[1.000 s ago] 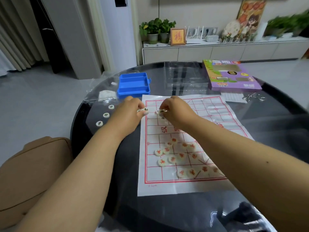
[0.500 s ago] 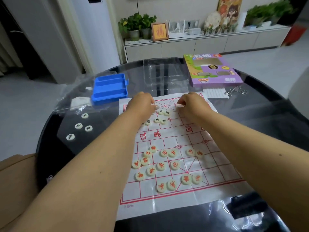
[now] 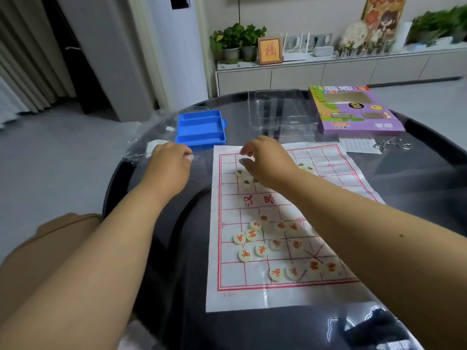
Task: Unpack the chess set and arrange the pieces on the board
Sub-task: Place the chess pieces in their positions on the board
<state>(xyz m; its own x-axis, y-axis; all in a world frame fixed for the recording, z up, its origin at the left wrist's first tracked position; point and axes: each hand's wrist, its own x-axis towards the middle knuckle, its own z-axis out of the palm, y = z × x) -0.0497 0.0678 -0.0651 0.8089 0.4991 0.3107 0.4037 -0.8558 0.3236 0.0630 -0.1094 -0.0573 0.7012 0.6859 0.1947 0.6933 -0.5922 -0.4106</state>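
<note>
The paper board lies on the dark surface, red pieces loose near me, green pieces heaped far, none in order. The left hand is off the board, fingers curled, content unclear; the right hand seems to pinch something blurred

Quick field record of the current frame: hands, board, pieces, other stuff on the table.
left hand: off the board's left edge, over the table near the blue tray; fingers curled, grip contents unclear
right hand: over the board's far left corner, fingers curled down
board: paper sheet, red grid, flat on dark round table
red pieces: loose cluster, near half
green pieces: few, far half, partly under right hand
blue tray: beyond board's left corner
purple box: far right
</note>
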